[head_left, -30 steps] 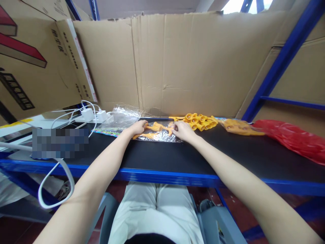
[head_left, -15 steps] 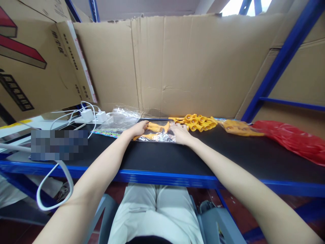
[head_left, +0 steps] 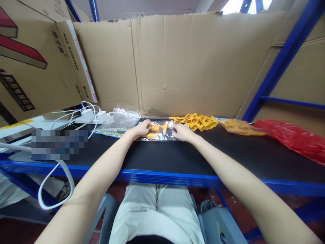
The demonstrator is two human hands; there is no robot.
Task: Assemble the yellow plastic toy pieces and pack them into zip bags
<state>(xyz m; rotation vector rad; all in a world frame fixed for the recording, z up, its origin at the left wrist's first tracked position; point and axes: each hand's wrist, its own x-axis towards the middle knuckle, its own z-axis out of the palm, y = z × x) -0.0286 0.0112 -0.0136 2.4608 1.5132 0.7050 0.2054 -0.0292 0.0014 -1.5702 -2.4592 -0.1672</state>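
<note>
Well: box lettering (head_left: 60, 42) illegible; fingers (head_left: 147, 126) pinch clear bag (head_left: 165, 136).

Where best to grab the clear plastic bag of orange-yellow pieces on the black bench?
Probably its two short ends, from left and right, where the left hand and right hand sit: the clear plastic bag lies flat, long sideways, orange-yellow pieces bunched in its middle.

The black shelf (head_left: 177, 156) (blue-edged) is carrying a heap of yellow parts (head_left: 200, 121). Just left of the heap a clear bag (head_left: 158, 133) is lying, farther left white chargers (head_left: 93, 117). A red bag (head_left: 291, 140) is sprawling to its right.
</note>
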